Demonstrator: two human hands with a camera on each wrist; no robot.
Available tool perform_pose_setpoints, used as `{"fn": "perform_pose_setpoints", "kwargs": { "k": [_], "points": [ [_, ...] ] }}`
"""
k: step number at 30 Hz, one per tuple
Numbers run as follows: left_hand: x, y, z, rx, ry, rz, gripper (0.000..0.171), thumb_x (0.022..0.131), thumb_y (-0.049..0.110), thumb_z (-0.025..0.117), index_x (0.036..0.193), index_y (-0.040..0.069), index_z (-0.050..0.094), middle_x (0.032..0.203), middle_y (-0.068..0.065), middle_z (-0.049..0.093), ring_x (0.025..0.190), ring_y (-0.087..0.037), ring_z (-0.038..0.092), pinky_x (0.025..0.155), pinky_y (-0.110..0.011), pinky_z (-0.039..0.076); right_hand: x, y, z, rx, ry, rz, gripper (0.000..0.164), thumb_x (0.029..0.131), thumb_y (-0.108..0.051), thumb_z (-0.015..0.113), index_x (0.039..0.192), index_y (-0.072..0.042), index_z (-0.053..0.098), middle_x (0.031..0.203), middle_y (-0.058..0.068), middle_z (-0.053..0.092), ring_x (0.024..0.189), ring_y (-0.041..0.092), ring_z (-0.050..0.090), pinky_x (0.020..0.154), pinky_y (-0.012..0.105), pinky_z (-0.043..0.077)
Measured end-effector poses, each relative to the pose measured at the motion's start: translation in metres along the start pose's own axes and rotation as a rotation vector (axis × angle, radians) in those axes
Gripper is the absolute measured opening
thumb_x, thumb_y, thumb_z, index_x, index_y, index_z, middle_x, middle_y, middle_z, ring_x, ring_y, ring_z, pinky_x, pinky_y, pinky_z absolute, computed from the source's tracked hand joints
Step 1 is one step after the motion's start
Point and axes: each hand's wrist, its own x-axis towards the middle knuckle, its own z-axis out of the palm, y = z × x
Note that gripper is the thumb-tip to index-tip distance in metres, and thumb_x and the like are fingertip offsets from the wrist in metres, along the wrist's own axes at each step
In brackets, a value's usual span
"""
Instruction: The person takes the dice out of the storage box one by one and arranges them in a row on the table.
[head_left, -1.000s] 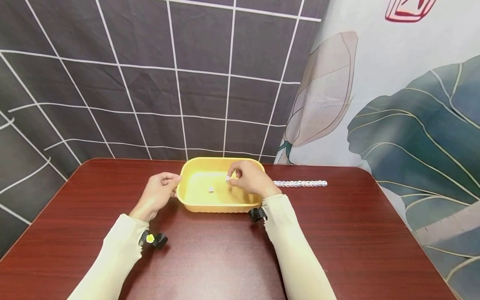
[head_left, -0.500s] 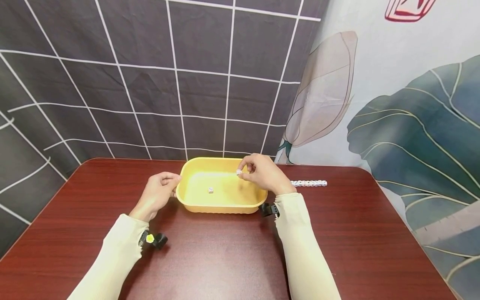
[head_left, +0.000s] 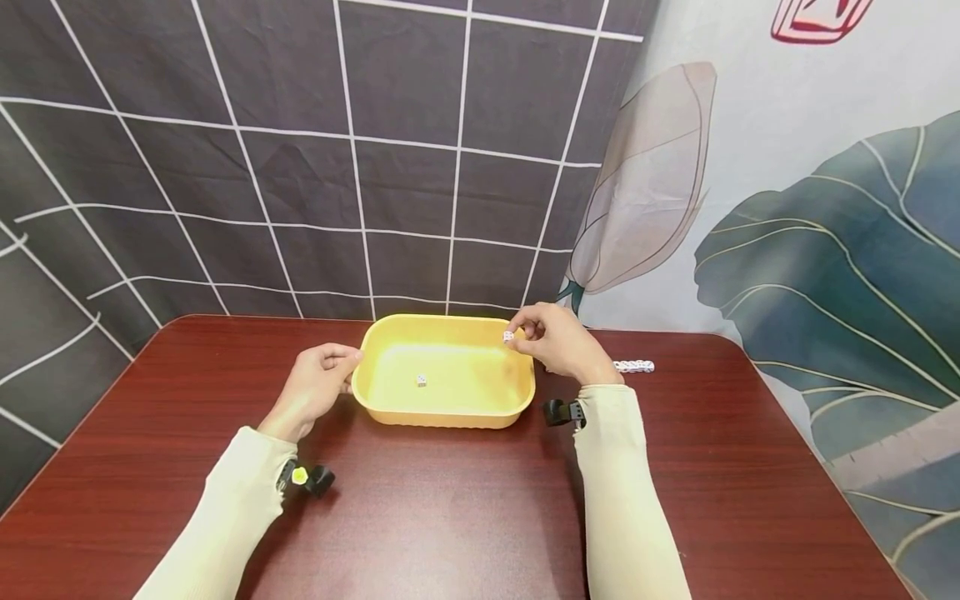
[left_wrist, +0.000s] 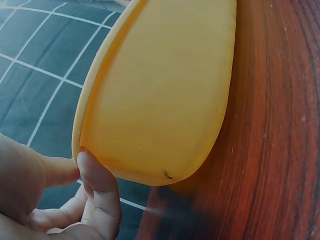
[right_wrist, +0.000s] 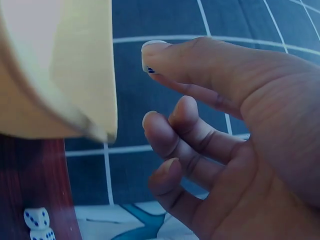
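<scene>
A yellow plastic basin (head_left: 442, 419) stands on the table, with one white die (head_left: 422, 381) lying on its floor. My left hand (head_left: 315, 385) pinches the basin's left rim between thumb and fingers; the left wrist view shows them at the edge of the basin wall (left_wrist: 155, 95). Over the basin's right end, my right hand (head_left: 564, 343) holds another white die (head_left: 508, 337) between thumb and forefinger. In the right wrist view the thumb covers most of that die (right_wrist: 147, 66), and the other fingers are loosely bent.
To the right of the basin, a row of white dice (head_left: 634, 366) lies on the reddish-brown table (head_left: 420, 508), partly hidden behind my right wrist. Two of these dice (right_wrist: 37, 218) show in the right wrist view. A dark gridded cloth (head_left: 405, 192) hangs behind the table.
My right hand has moved right and slightly up with its die, from over the basin's middle to its right end. The left hand, basin and die inside have stayed put.
</scene>
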Motion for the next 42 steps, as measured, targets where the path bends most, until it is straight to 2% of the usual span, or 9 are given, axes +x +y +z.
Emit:
{"fn": "perform_pose_setpoints", "kwargs": {
  "k": [11,20,27,42],
  "points": [
    [0.001,0.0,0.0,0.001,-0.004,-0.009,0.034,0.106,0.015,0.055,0.126,-0.012,0.058,0.094,-0.008,0.071,0.07,-0.005,0.063,0.069,-0.022,0.06,-0.007,0.019,-0.013,0.018,0.041,0.028,0.005,0.092,-0.014,0.075,0.096,-0.013,0.075,0.081,0.002,0.053,0.075,0.018,0.051,0.069,0.029,0.044],
    [0.0,0.0,0.0,-0.006,-0.005,-0.006,0.035,0.105,0.015,0.056,0.127,-0.013,0.058,0.098,-0.013,0.072,0.072,-0.006,0.064,0.068,-0.02,0.059,-0.014,0.031,-0.021,0.015,0.083,0.067,0.007,0.092,-0.016,0.075,0.098,-0.012,0.073,0.084,0.003,0.053,0.077,0.019,0.051,0.07,0.031,0.044],
    [-0.001,0.0,-0.001,-0.001,-0.006,-0.005,0.034,0.105,0.014,0.055,0.127,-0.012,0.058,0.092,-0.008,0.07,0.07,-0.006,0.064,0.069,-0.021,0.06,-0.02,0.045,-0.028,0.032,0.122,0.071,0.009,0.093,-0.015,0.074,0.101,-0.01,0.072,0.083,0.004,0.054,0.077,0.02,0.051,0.069,0.029,0.044],
    [0.0,0.001,0.0,-0.017,-0.008,0.004,0.035,0.105,0.014,0.055,0.128,-0.013,0.057,0.094,-0.009,0.072,0.07,-0.004,0.062,0.067,-0.02,0.059,-0.039,0.076,-0.041,0.004,0.183,0.158,0.014,0.095,-0.011,0.069,0.109,-0.009,0.07,0.089,0.008,0.056,0.077,0.022,0.051,0.067,0.031,0.044]
  ]
}}
